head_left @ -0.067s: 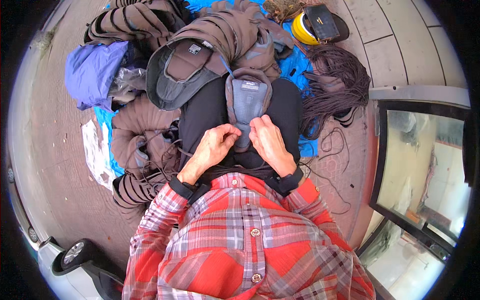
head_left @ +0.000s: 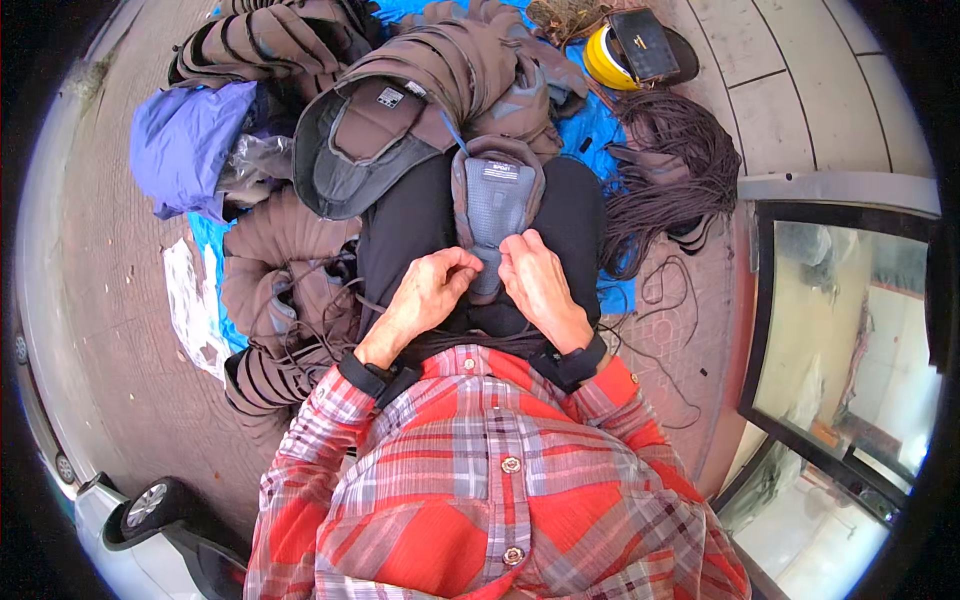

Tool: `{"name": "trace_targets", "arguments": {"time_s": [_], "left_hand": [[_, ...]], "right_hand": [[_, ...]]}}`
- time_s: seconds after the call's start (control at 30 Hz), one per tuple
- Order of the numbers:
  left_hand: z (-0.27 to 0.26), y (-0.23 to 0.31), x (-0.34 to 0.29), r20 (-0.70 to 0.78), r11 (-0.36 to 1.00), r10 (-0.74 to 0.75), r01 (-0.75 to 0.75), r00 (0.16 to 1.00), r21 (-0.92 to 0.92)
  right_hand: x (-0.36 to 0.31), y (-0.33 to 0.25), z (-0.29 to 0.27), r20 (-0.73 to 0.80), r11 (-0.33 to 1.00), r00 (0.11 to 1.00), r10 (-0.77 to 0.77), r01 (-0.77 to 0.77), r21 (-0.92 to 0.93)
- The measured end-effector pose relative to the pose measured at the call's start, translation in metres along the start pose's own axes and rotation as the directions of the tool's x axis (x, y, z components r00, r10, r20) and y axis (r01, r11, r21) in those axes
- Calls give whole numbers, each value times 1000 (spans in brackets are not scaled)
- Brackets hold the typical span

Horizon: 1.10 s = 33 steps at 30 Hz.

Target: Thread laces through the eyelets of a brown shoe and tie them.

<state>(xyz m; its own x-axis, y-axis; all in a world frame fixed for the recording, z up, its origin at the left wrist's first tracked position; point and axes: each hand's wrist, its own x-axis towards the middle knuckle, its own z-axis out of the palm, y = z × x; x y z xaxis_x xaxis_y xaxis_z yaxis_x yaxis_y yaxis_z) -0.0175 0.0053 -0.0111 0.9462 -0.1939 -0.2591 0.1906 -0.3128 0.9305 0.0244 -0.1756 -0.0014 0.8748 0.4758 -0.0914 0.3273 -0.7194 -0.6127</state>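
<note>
A brown-and-grey shoe upper [head_left: 500,200] lies across my black-trousered thighs, its padded grey tongue with a printed label facing up. My left hand [head_left: 432,290] is closed in a pinch over the lower left part of the upper; whatever is between its fingertips is too small to make out. Close beside it, my right hand [head_left: 540,285] has its fingers curled onto the right edge of the same upper. The two sets of fingertips are a small gap apart. Just beyond my knees, a nested stack of brown shoe uppers [head_left: 440,70] leans against my left thigh.
More brown uppers [head_left: 265,270] lie at my left by a purple bag [head_left: 190,150]. Dark laces [head_left: 670,170] lie bunched on a blue sheet [head_left: 590,130] at right, near a black wallet [head_left: 643,45] on something yellow. A framed glass case [head_left: 850,330] stands far right; a car wheel shows lower left.
</note>
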Motion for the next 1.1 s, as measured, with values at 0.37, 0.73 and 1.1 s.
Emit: {"name": "trace_targets", "arguments": {"time_s": [0.37,0.73,1.1], "left_hand": [[-2,4,0,-13,999,-12,11,1000,-53],[-3,3,-1,-4,995,-12,11,1000,-95],[-4,1,-1,0,996,2,-2,1000,-94]], "right_hand": [[4,3,1,13,994,995,-98,98,-56],[0,1,10,-78,995,996,-38,31,-91],[1,-1,10,-33,975,997,-74,65,-211]]}}
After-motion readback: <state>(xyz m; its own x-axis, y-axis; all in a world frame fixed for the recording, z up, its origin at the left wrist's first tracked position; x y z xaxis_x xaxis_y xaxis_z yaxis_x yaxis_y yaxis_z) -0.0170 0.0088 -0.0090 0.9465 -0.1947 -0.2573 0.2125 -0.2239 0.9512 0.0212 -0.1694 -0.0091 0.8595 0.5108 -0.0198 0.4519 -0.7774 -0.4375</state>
